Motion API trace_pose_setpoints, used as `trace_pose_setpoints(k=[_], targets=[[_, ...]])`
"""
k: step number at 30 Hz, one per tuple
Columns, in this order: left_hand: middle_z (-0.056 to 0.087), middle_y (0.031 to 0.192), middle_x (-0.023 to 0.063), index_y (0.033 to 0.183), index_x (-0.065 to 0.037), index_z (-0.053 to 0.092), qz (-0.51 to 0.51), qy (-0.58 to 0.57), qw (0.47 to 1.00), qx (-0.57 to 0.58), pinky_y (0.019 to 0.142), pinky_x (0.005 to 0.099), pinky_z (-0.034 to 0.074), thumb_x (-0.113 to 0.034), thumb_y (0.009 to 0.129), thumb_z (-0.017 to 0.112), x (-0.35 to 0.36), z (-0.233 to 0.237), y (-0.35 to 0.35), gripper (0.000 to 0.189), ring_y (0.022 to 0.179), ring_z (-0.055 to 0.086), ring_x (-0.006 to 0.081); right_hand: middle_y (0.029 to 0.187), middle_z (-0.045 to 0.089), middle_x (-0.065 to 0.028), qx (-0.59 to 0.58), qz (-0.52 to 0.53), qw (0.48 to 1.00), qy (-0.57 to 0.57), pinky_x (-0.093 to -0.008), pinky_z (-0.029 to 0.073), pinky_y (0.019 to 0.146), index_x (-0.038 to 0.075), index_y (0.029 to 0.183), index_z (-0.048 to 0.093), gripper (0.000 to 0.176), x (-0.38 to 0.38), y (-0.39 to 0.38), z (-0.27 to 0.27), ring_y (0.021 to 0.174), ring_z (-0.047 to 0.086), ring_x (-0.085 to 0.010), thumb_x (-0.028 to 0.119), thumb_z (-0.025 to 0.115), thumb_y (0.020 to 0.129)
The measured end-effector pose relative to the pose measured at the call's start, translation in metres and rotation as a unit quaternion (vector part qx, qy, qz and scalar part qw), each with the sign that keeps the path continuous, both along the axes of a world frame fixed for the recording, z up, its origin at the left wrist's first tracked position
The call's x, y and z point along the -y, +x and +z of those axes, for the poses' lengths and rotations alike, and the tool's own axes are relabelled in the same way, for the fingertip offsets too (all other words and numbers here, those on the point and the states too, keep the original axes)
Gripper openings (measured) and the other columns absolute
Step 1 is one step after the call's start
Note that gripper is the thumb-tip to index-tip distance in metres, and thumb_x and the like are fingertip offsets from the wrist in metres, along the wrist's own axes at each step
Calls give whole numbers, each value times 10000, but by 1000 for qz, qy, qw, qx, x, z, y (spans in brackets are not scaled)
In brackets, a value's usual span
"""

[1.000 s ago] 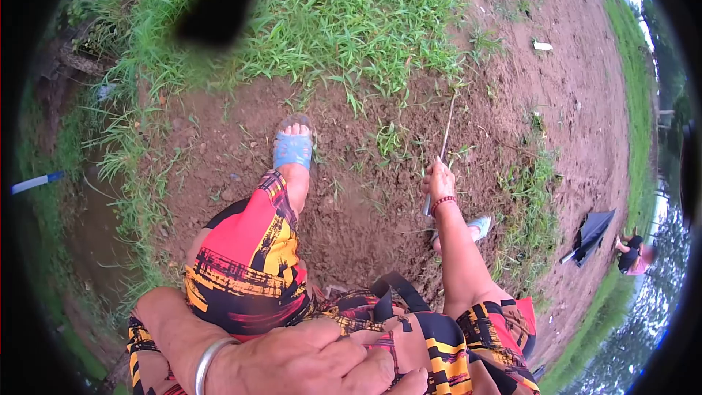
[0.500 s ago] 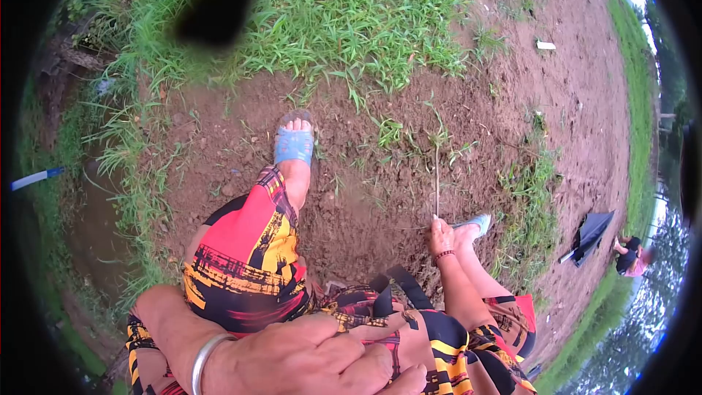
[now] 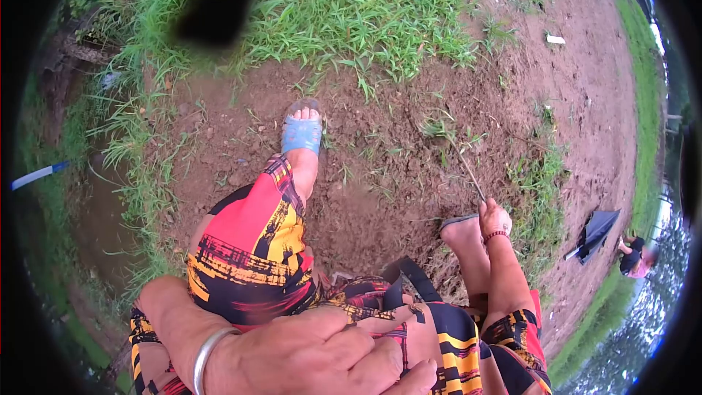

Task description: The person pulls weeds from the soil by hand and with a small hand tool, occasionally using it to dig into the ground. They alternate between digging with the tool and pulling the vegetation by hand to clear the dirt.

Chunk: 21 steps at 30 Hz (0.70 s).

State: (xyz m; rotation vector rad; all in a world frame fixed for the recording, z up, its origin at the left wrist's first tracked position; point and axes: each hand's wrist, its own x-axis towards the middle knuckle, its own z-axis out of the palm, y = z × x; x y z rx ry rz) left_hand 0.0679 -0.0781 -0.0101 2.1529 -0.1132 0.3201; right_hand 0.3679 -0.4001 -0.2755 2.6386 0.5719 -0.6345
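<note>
My right hand (image 3: 495, 219), with a beaded bracelet, grips one end of a thin stick (image 3: 468, 168). The stick slants up and left over bare soil, its far end at a small tuft of grass (image 3: 436, 129); whether the tuft is attached cannot be made out. Large at the bottom, my left hand (image 3: 322, 355) wears a silver bangle (image 3: 206, 358) and lies over the patterned clothing (image 3: 252, 263) on my lap. Its fingers are bent and close together, and anything under them is hidden.
A blue sandal (image 3: 302, 134) is on my left foot, on the soil. Green grass (image 3: 351, 14) grows ahead. Muddy water (image 3: 110, 227) lies at the left. A dark umbrella (image 3: 598, 232) and a seated person (image 3: 635, 256) are at the far right.
My right hand has moved right and slightly up, and the stick now slants instead of standing straight up in view. My right foot has shifted back and left. My left hand stays on my lap.
</note>
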Motion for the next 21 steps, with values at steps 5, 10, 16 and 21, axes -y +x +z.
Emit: trace_pose_setpoints(k=[5,10,16,21], targets=[[514,683,18,924,-67,607,-9,-4,1000,12,482,243,307,-72,713,567,2,0,5,214,516,444,110,803,601,-236,52,-94,982,155,-480,451,706,63,841,572,425,6,4,16,794,572,-415,454,407,868],[515,684,19,926,-67,607,-12,9,1000,17,482,243,307,-72,713,567,2,4,9,217,515,443,110,781,605,-220,-5,-48,978,204,-488,449,701,70,842,571,438,-91,-23,-12,790,575,-410,465,387,879],[515,685,20,930,-67,607,-8,15,1000,15,482,243,306,-72,712,566,-2,4,7,221,515,442,110,833,618,-219,-25,-30,997,63,-480,463,760,82,914,569,388,-81,-22,-34,838,585,-404,419,378,882],[516,686,21,933,-67,607,-4,14,1000,26,482,243,306,-72,712,566,-8,7,8,225,514,442,110,845,603,-241,-46,-33,998,19,-463,446,788,63,915,586,417,2,-10,-4,879,570,-397,426,384,877]])
